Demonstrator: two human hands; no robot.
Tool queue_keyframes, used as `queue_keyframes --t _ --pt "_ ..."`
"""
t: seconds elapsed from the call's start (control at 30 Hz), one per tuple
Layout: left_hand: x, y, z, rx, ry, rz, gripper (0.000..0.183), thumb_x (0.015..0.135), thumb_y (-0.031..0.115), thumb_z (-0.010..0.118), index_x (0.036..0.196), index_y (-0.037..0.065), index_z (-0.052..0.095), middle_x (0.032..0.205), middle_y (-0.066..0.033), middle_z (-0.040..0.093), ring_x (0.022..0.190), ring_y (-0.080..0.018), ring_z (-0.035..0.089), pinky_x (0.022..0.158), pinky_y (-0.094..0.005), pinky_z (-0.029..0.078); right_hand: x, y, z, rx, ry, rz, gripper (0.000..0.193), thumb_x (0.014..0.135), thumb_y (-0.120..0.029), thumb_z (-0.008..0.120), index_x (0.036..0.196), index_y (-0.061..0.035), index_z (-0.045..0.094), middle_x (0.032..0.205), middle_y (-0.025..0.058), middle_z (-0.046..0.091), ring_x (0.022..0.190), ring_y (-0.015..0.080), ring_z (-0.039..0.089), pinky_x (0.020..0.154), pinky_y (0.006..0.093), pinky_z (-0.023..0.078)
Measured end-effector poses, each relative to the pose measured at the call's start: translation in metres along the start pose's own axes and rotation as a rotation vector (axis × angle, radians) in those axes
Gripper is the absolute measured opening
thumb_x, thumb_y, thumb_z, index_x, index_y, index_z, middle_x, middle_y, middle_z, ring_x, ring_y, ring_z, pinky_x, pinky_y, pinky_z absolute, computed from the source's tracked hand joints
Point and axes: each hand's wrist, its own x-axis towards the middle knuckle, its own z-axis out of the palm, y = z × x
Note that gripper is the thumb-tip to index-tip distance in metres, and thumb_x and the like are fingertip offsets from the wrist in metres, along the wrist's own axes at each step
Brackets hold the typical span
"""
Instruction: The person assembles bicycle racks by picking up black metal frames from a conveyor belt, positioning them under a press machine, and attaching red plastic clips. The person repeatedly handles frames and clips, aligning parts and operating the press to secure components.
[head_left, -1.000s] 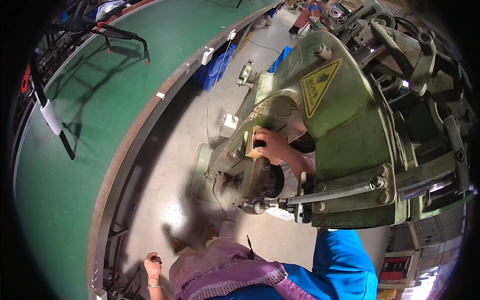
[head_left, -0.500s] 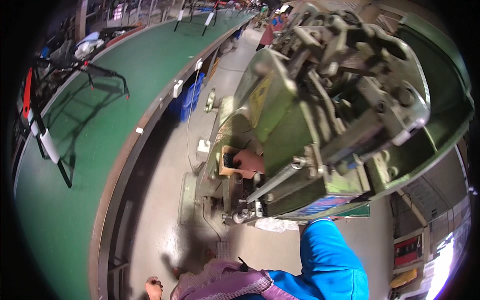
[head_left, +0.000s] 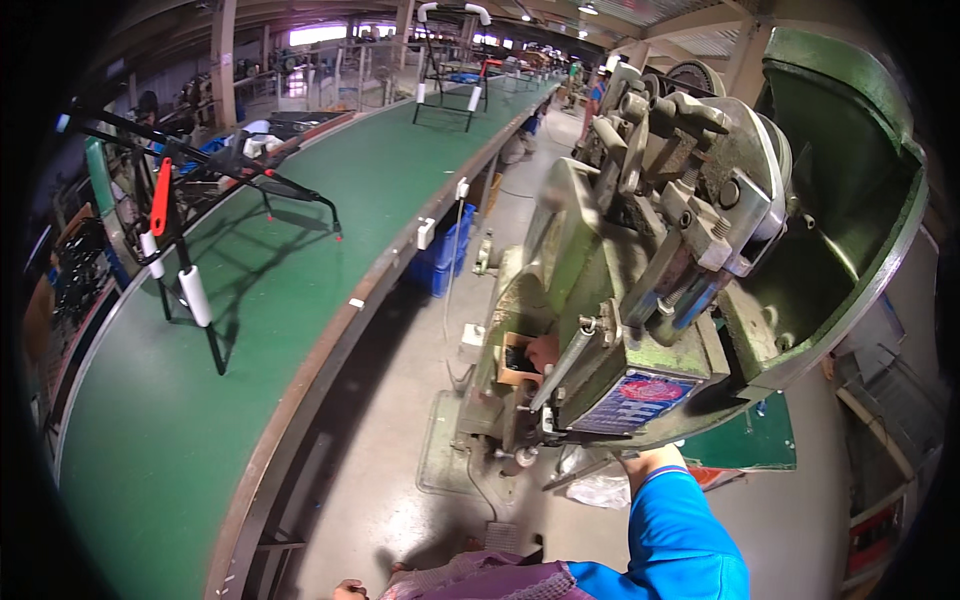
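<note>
My right arm, in a blue sleeve (head_left: 680, 525), reaches forward beneath a green cast-metal machine (head_left: 590, 270). Its bare wrist (head_left: 655, 461) passes behind the machine's lower front. Farther up, a skin-toned shape that looks like my right hand (head_left: 543, 352) rests at a small cardboard box (head_left: 515, 374) with small black pieces inside. The machine covers its fingertips, and a slanted metal rod (head_left: 562, 370) stands just beside it. At the lower edge my left hand (head_left: 350, 590) shows only in part, with curled fingers beside my purple apron (head_left: 480, 578); whatever it may hold is hidden.
A long green-topped table (head_left: 300, 320) runs along the left. Black tubular frames (head_left: 285, 185) with white sleeves and a red part stand on it. Under its edge are blue crates (head_left: 440, 250). A clear plastic bag (head_left: 600, 485) lies below the machine; a pedal plate (head_left: 440, 440) sits on the floor.
The view has lifted and turned left, so more of the hall shows. My right wrist now shows below the machine. My left hand is lower in the picture, mostly cut off.
</note>
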Motion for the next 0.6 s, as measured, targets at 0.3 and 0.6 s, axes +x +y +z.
queue_keyframes --t 0.3,0.6 --pt "-0.024 -0.041 -0.012 0.041 0.041 -0.053 0.015 0.086 0.002 0.057 0.101 0.002 0.061 0.083 -0.0110 0.064 0.067 -0.0238 0.063 0.056 -0.0379 0.050 -0.019 0.009 0.002 0.032 0.025 0.074 0.008 0.084 -0.011 0.065 0.084 -0.0036 0.068 0.075 0.0073 0.067 0.074 0.0187 0.064 0.067 0.0328 0.050" --pt "-0.095 0.064 -0.013 0.300 -0.064 0.050 0.033 0.088 0.014 0.062 0.117 0.001 0.056 0.109 -0.0172 0.059 0.100 -0.0315 0.058 0.087 -0.0447 0.047 -0.061 0.037 -0.005 0.167 0.153 0.177 0.008 0.084 -0.010 0.064 0.082 -0.0034 0.068 0.074 0.0067 0.066 0.072 0.0175 0.064 0.067 0.0314 0.050"
